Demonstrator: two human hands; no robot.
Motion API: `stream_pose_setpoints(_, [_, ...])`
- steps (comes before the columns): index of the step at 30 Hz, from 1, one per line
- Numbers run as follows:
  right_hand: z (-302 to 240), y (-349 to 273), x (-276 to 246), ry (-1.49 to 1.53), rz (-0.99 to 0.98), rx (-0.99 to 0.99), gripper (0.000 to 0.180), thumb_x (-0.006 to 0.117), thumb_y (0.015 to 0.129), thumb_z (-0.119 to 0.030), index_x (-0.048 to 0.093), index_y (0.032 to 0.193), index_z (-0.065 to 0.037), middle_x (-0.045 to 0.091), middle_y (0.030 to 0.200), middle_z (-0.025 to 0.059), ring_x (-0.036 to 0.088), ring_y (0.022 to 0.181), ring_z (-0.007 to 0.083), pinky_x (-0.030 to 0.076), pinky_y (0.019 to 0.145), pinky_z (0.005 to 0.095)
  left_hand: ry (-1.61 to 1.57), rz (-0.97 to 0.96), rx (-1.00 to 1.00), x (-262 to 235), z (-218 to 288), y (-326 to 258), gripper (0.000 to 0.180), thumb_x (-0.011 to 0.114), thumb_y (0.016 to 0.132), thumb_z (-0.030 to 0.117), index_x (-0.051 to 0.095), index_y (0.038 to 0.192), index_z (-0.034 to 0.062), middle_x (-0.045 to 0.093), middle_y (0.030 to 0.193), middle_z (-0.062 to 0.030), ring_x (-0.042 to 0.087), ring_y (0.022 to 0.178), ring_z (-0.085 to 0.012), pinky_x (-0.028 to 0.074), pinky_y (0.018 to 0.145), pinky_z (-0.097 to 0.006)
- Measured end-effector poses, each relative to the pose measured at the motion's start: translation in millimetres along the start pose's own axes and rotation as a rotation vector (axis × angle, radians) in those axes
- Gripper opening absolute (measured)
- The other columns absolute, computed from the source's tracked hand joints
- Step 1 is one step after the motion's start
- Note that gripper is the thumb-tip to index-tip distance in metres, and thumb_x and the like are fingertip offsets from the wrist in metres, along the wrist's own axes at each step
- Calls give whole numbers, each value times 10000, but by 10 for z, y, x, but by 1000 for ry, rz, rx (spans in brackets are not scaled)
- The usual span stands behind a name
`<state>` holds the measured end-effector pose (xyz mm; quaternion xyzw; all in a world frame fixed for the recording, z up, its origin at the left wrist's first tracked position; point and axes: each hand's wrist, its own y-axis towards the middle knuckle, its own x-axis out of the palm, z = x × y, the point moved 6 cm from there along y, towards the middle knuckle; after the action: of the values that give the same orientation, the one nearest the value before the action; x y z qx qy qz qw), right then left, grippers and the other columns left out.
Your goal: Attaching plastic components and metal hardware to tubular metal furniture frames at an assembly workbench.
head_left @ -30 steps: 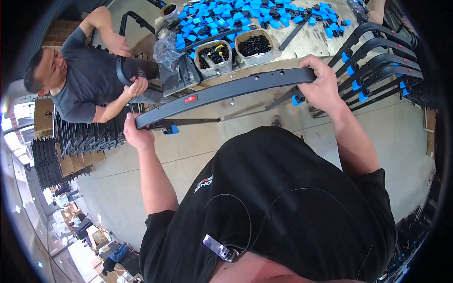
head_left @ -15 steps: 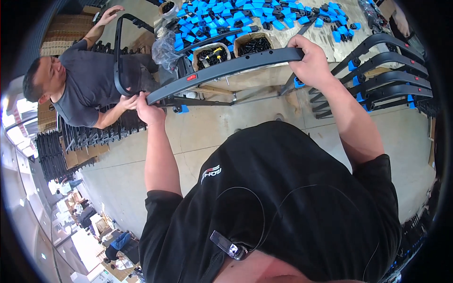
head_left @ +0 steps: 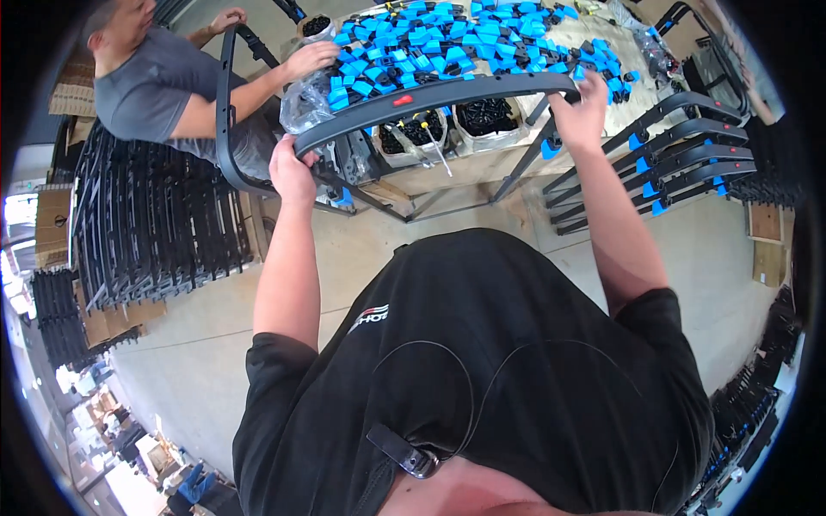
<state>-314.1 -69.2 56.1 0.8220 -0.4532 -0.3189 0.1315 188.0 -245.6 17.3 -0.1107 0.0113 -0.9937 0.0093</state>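
Observation:
My left hand (head_left: 293,174) is closed around the left end of a curved black frame bar (head_left: 482,89) with a small red part on its face. At the bar's right end, my right hand (head_left: 582,113) has its thumb on the near side and its fingers round the end, slightly blurred. The bar is held above the near edge of the worktable (head_left: 469,156). Legs with blue fittings (head_left: 549,148) hang below it. Left of me, a co-worker's hand (head_left: 313,58) touches the blue-and-black pieces (head_left: 439,43), and a black looped frame (head_left: 225,112) stands before that person.
Two open bags of small black parts (head_left: 487,117) sit at the table's near edge, a screwdriver (head_left: 437,148) in one. At right, several similar curved frames (head_left: 688,155) are stacked. Black frames (head_left: 155,215) fill a stack at left. A clear plastic bag (head_left: 305,105) lies nearby.
The bar has moved away from me and slightly right, over the bags. The co-worker has shifted farther off and now reaches a hand toward the blue-and-black pieces. My view has turned somewhat.

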Motion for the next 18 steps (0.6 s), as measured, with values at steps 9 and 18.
stream_pose_setpoints(9, [-627, -1739, 1384, -199, -783, 378, 790, 819, 799, -461, 481, 1333, 13, 648, 1195, 259, 618, 1199, 334, 505, 999, 403, 23, 55, -37, -55, -14, -48, 345, 539, 1017, 309, 657, 884, 14, 598, 745, -22, 537, 596, -103, 454, 553, -257])
stream_pose_setpoints(18, [-675, -1712, 2382, -628, -1136, 183, 492, 588, 871, -213, 559, 1295, 34, 672, 1179, 292, 660, 1124, 384, 507, 1030, 428, 21, 27, -50, -65, -41, -20, 369, 543, 1026, 368, 664, 932, 32, 589, 791, 0, 525, 624, -92, 451, 545, -256])
